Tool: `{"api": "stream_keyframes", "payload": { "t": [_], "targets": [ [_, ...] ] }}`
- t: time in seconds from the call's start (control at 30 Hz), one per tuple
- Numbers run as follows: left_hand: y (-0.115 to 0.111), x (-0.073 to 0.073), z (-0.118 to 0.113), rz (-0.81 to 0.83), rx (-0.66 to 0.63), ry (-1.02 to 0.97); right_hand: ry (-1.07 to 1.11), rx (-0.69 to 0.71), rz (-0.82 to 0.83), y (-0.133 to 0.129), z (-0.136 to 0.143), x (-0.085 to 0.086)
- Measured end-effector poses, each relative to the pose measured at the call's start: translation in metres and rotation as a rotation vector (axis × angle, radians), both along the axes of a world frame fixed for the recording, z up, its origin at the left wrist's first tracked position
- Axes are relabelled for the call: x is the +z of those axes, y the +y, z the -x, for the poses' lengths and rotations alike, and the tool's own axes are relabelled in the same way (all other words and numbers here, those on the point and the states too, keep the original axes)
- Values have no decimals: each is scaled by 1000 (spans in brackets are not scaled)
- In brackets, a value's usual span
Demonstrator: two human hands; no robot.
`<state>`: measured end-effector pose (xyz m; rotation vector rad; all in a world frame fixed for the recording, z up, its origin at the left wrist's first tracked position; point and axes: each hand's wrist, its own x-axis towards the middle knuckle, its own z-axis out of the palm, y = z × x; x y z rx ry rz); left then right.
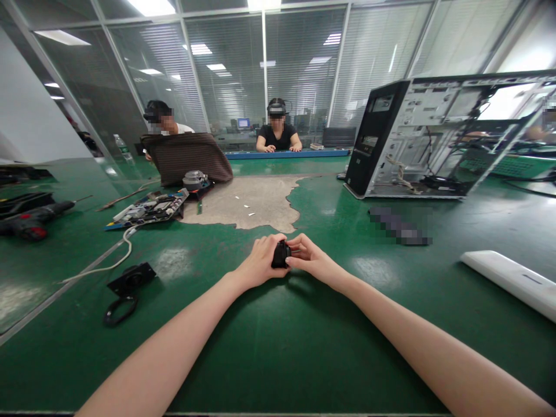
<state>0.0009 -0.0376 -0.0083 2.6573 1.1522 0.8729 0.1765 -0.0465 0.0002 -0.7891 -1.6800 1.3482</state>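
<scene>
Both my hands meet over the green tabletop, around a small black boxy object [280, 255]. My left hand [259, 259] is closed on its left side, thumb and fingers pressed to it. From the right, my right hand [310, 256] touches the same object with bent fingertips and thumb. The hands cover much of it, so its exact kind does not show. To the left lie a black camera-like block [131, 279] with a round front and a black ring [120, 310] beside it.
An open computer case [417, 142] stands at the right, near a white elongated device [512, 281] and a blurred dark item [397, 226]. On the left lie a circuit board [150, 208], a cable [124, 249] and a power drill [37, 217]. Two people [278, 130] sit across the table.
</scene>
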Motion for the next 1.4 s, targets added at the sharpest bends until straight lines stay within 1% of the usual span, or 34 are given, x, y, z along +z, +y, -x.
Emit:
{"api": "stream_keyframes", "payload": {
  "t": [0.17, 0.33, 0.4, 0.5, 0.53, 0.7, 0.87, 1.0, 1.07, 1.23, 1.4],
  "targets": [
    [0, 1, 0, 9, -3, -7, 3, -67, -13, 0, 3, -2],
    [0, 1, 1, 12, -1, 6, -49, -98, 8, 2, 4, -4],
    [0, 1, 1, 9, 1, 9, -44, -65, 5, 2, 2, -3],
    [0, 1, 1, 10, 10, 20, -2, 19, 6, 0, -1, -1],
    [0, 1, 0, 9, 11, 24, 4, 25, 3, -1, -1, 0],
    [0, 0, 0, 5, 8, 22, -8, -53, -21, 1, 2, -2],
    [1, 0, 1, 8, 2, 15, -56, -76, -7, 3, 3, -4],
    [1, -1, 0, -4, 6, 16, -29, 9, 15, 0, 1, 0],
    [1, -1, 1, -6, 9, 17, -3, 29, 20, -2, 0, 2],
    [0, -1, 1, 6, 9, 12, 5, -64, -6, 1, 5, -1],
    [1, 0, 1, 3, 0, 17, -48, -83, -4, 4, 4, -5]
  ]
}}
